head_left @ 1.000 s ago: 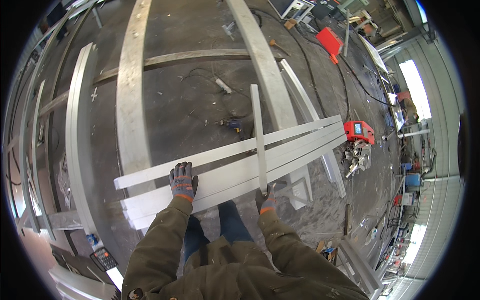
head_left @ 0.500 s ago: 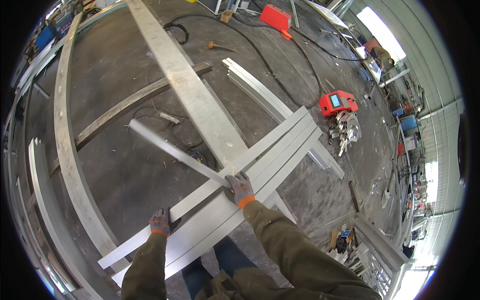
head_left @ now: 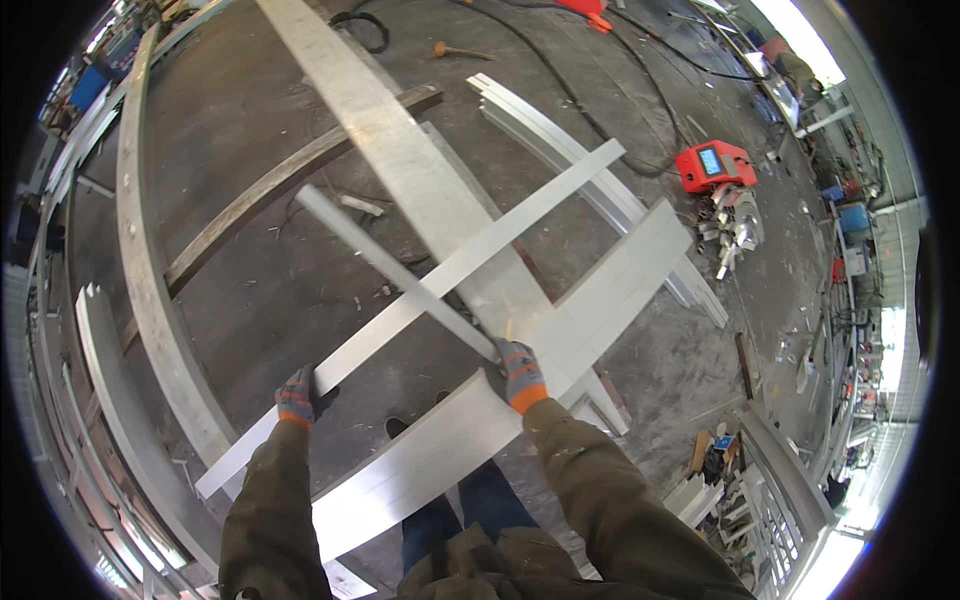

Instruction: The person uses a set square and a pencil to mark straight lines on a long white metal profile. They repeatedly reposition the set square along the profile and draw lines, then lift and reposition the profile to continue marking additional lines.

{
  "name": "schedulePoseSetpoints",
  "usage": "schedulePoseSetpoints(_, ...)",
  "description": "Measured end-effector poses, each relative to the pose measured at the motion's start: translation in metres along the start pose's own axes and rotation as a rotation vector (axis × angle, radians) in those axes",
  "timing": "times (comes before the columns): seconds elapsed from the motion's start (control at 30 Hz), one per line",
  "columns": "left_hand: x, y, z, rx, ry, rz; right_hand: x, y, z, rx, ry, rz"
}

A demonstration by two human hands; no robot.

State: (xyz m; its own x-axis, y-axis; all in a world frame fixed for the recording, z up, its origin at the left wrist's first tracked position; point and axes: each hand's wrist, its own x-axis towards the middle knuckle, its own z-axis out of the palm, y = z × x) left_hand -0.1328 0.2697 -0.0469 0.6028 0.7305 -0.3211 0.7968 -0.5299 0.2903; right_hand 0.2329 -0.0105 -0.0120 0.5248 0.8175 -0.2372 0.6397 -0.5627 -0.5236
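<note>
My left hand (head_left: 297, 395), in a grey glove with an orange cuff, is closed on a long flat silver metal bar (head_left: 560, 185) that runs from lower left to upper right. My right hand (head_left: 521, 372), gloved alike, is closed round the near end of a shorter metal tube (head_left: 350, 232), which slants away to the far left and crosses the long bar. A thin tan stick (head_left: 508, 328) shows by its fingers. Beneath the right hand, wide silver profiles (head_left: 440, 445) lie close together in front of me; their seams are faint.
A thick metal beam (head_left: 400, 160) lies under the bars. More silver profiles (head_left: 560, 140) lie at the far right, near a red machine with a screen (head_left: 715, 165) and a heap of metal offcuts (head_left: 735, 225). A mallet (head_left: 462, 50) and black cable (head_left: 540, 50) are on the floor.
The long bar in my left hand has moved away from the other profiles, leaving a wide gap. My right hand still holds the tube. The whole view has shifted somewhat.
</note>
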Motion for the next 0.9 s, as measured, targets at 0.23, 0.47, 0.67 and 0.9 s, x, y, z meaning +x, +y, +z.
schedulePoseSetpoints(0.23,0.004,-0.017,0.003,-0.025,-0.007,0.019,-0.043,0.015,0.003,0.443,0.4,0.301)
schedulePoseSetpoints(0.47,-0.002,-0.01,0.003,0.022,0.13,0.001,-0.052,0.084,0.014,0.488,0.797,0.781)
schedulePoseSetpoints(0.67,-0.059,0.073,0.01,-0.067,0.377,0.122,-0.081,0.103,-0.017,0.601,0.459,0.851)
schedulePoseSetpoints(0.9,-0.159,0.161,0.041,-0.418,0.094,0.186,-0.187,0.175,-0.03,-0.181,0.351,0.573)
